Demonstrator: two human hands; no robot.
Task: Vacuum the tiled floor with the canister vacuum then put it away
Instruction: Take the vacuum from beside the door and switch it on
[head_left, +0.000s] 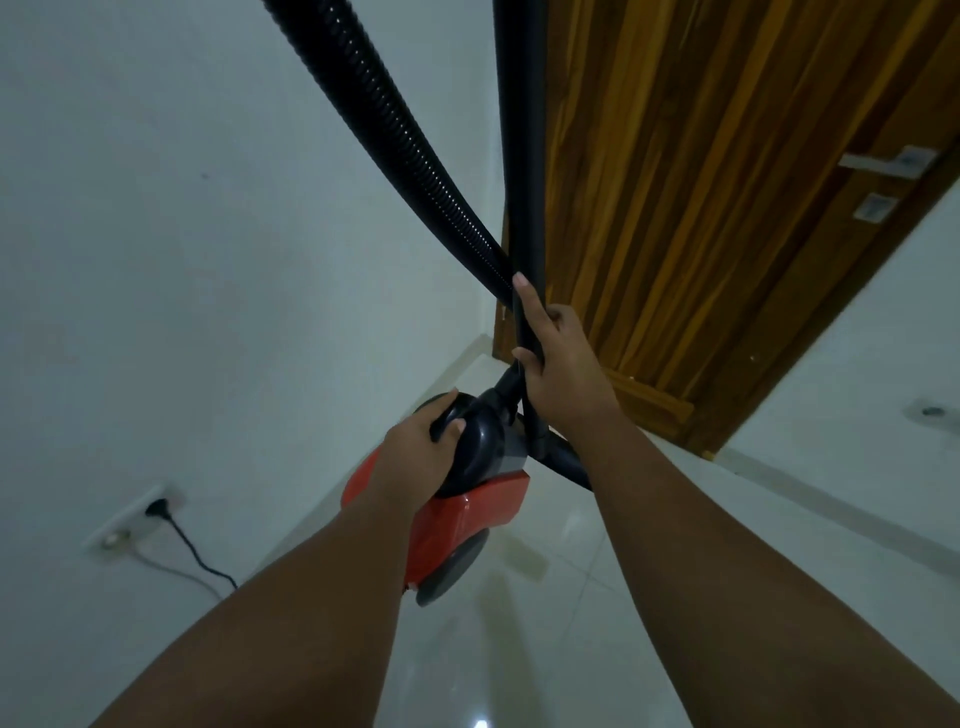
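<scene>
The fingers of the left hand (421, 447) were curled round the black handle (470, 441) of the red vacuum (457, 519). The fingers of the right hand (563, 364), just above, gripped the wand (519, 130), the forefinger laid straight along it beside the hose (395, 130).

Whether the vacuum was clear of the floor (571, 623), I cannot tell.

Well below and left of the left fingers, the plug (158, 508) sat in the wall socket and its cord (200, 558) trailed off. Carrying the vacuum away like that would likely pull the cord taut, yanking the plug or snagging a foot.

The wand and hose rose out of view, so a turn could swing them into the door (701, 208) just right of the right fingers.
</scene>
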